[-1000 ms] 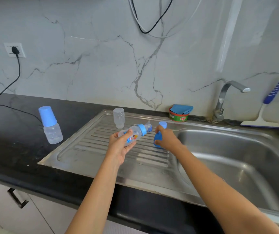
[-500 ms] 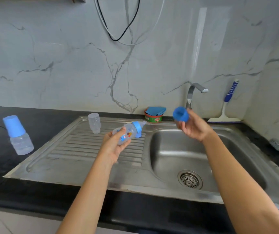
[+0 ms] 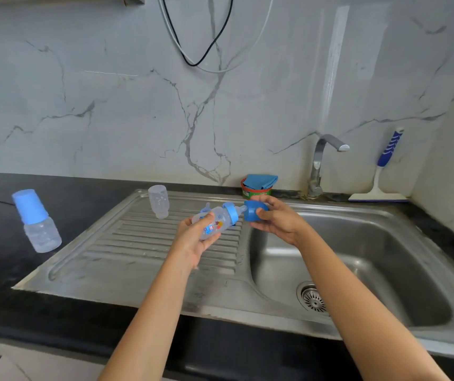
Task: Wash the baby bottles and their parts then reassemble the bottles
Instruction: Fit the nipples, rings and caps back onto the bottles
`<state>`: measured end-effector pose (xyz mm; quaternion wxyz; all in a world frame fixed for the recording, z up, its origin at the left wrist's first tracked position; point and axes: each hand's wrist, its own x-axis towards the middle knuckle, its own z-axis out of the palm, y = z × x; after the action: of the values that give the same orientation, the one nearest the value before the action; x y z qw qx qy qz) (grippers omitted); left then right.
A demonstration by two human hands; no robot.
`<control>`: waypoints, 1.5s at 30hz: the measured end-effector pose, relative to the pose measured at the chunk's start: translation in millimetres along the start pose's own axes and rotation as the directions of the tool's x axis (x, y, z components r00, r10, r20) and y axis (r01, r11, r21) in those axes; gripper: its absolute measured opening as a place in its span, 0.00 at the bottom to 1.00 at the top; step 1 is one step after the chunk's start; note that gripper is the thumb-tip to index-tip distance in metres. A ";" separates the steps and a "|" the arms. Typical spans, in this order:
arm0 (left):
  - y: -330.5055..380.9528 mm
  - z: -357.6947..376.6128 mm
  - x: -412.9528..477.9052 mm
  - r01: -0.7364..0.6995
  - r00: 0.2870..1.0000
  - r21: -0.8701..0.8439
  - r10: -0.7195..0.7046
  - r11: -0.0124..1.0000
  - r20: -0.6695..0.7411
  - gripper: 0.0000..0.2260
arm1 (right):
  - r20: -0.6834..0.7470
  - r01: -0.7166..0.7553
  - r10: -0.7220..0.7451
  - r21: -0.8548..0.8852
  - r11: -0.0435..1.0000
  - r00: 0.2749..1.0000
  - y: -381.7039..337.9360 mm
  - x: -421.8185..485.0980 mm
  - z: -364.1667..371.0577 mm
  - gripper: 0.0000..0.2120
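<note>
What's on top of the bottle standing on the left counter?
A blue cap sits upright on the clear bottle, covering its neck. The cap is opaque, so any teat or ring beneath it is hidden.

Brushed steel sink (image 3: 127, 273); glossy marble wall (image 3: 127, 127); clear plastic bottle (image 3: 215, 222).

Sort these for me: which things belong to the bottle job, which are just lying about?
Job: printed clear baby bottle with blue collar in the left hand; blue plastic cap in the right hand; capped clear bottle on the black counter; upturned clear bottle body on the steel drainboard.
Lying about: red tub holding a blue cloth; blue-handled white squeegee.
</note>
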<state>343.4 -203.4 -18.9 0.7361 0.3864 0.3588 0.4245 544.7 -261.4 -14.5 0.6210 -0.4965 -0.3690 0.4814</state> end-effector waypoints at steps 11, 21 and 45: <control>-1.1 -4.1 0.6 0.044 0.998 0.021 -0.044 0.999 0.035 0.17 | 0.222 0.053 -0.033 -0.084 0.995 0.974 -2.5 -5.8 16.4 0.20; -2.0 -15.1 -1.6 -0.035 0.999 0.032 0.034 0.999 0.042 0.24 | 0.219 0.070 -0.028 -0.189 0.980 0.975 -3.4 3.6 25.3 0.19; 6.7 -65.4 -4.0 -0.232 0.968 0.246 0.200 0.941 0.151 0.25 | -0.069 -0.326 0.366 -0.626 0.708 0.928 11.5 21.7 86.6 0.24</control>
<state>283.5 -187.4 -41.2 0.6483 0.5430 0.3205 0.4267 466.7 -217.4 -5.8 0.3070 -0.7199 -0.4268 0.4532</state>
